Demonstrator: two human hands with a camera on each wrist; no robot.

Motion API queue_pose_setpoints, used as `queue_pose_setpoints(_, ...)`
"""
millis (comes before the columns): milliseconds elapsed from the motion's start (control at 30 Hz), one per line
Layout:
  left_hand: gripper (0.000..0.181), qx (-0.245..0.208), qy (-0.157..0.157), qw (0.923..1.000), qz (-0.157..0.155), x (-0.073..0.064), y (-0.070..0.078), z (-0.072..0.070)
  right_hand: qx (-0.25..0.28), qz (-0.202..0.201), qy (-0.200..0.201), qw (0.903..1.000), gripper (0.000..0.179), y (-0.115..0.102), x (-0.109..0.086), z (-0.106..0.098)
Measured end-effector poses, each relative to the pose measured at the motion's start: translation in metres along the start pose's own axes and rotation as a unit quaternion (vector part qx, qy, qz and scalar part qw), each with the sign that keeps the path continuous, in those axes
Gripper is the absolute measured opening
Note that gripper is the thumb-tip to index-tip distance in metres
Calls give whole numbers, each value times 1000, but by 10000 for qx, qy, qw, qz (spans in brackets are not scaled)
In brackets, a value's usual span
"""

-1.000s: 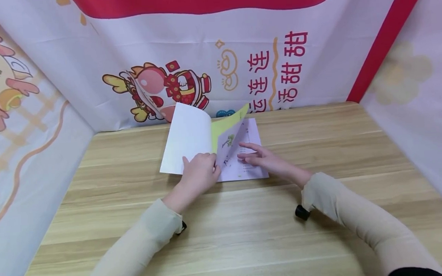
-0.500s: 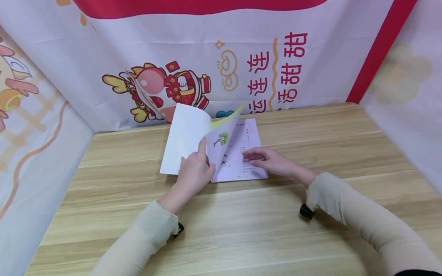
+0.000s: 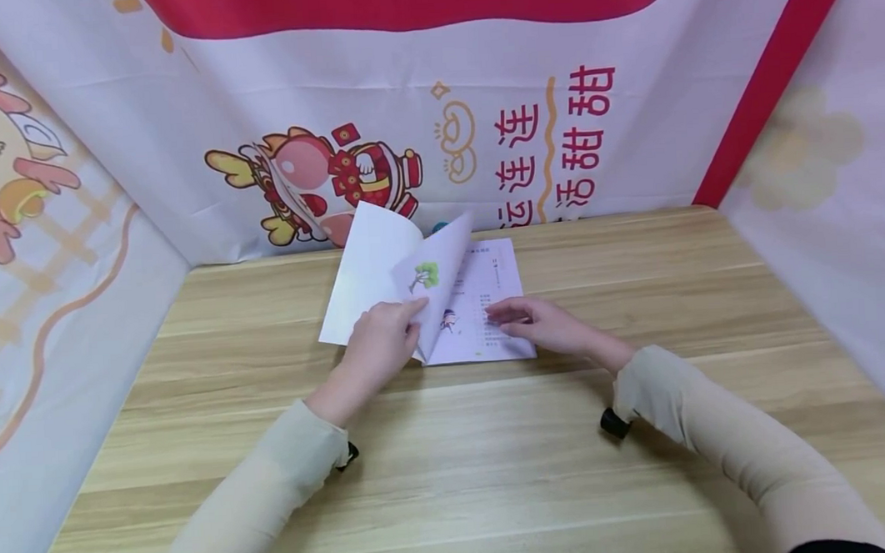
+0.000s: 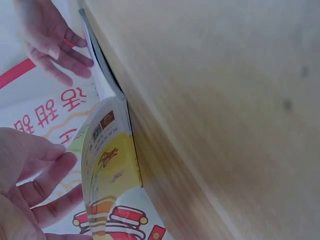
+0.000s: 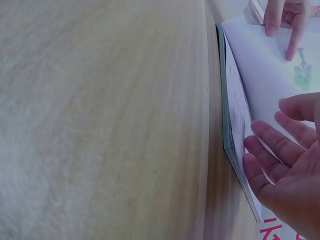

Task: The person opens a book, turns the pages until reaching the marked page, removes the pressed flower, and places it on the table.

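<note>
An open book (image 3: 499, 282) lies on the table near the back wall, its white front leaf (image 3: 367, 268) raised on the left. A page (image 3: 449, 255) with a green tree printed on it stands half turned and curved. My left hand (image 3: 378, 338) lies against this page, its index finger straight on the paper beside the tree. In the left wrist view, the book's yellow-printed outer cover (image 4: 112, 165) bows beside the left fingers. My right hand (image 3: 546, 325) is at the right-hand page, fingers loosely bent; the right wrist view shows its fingertips (image 5: 248, 159) by the book's edge, gripping nothing.
The wooden table (image 3: 482, 466) stretches around the book. Behind it hangs a printed cloth (image 3: 371, 63) with a cartoon figure and red characters, close to the book's far edge. More cloth (image 3: 808, 232) closes off both sides.
My left hand has moved slightly left, its index finger now on the page. The tree page has swung leftward, hiding the yellow-green page behind it. My right fingers have drawn together and back a little.
</note>
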State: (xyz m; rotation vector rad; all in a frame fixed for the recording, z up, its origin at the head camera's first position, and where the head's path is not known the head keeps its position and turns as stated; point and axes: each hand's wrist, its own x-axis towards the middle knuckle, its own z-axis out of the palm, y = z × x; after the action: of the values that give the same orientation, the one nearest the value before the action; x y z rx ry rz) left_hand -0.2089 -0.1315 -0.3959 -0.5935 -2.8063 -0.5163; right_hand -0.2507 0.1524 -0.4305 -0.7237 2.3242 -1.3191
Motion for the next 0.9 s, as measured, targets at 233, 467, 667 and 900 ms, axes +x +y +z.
queue_pose_setpoints(233,36,724,125,9971,176,-1,-3,-5,-30,15,-83,10000,41,0,0,0)
queue_pose_setpoints(467,36,1233,-286,9919,-108,-2,-2,-11,-168,39,-134,9998,40,-2,0,0)
queue_pose_setpoints(667,34,1582,-593,9850,-340,-3,-3,-14,-249,61,-152,9996,39,-3,-1,-1)
queue_pose_setpoints(900,44,1811,-1443,9691,-849,-4,-2,-19,-562,20,-214,9982,38,-2,-2,-3)
